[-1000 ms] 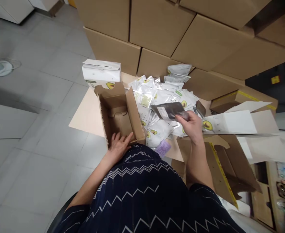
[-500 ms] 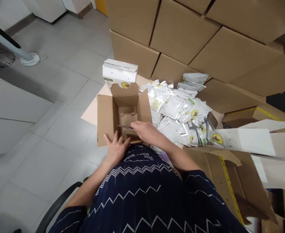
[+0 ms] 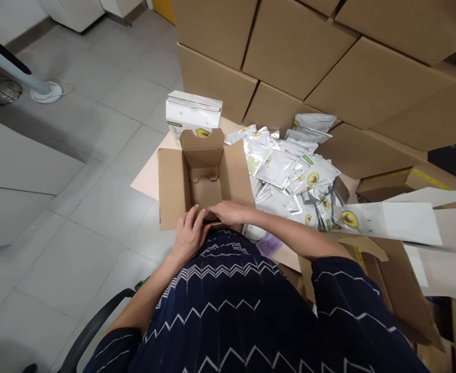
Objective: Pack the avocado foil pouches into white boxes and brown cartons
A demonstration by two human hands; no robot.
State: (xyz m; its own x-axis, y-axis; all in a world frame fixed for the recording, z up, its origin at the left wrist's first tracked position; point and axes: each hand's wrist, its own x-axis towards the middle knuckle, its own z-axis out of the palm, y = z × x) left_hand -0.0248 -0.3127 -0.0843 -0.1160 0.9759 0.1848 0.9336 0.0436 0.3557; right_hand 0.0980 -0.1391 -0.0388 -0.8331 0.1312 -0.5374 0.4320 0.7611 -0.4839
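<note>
From where I stood, both hands met at the near end of an open cardboard box (image 3: 204, 189), which sat on the pale bench (image 3: 146, 178) close against the front of the dark zigzag shirt (image 3: 231, 295), probably because the body there helped to steady it. The left hand (image 3: 189, 230) came over the near edge with its fingers curled inward; the right hand (image 3: 228, 212) reached across from the other side, bent at the wrist, its fingertips just beside the left's. Whether either was gripping something I could not tell, as the fingers hid what lay between them. The left flap (image 3: 171, 189) and right flap (image 3: 237, 173) were spread outward, which seemed to give the hands free access from above, and the notched far flap (image 3: 202, 142) stood up beyond the inner floor. A heap of white sachets (image 3: 278, 168) lay immediately right of the box, within easy reach of the right arm, I judged, and backed by tall stacked cartons (image 3: 290, 52). Just behind the box stood a white avocado-print carton (image 3: 194, 114), apparently placed out of the hands' way. A purple packet (image 3: 268, 243) rested near the shirt, at the heap's near edge.
</note>
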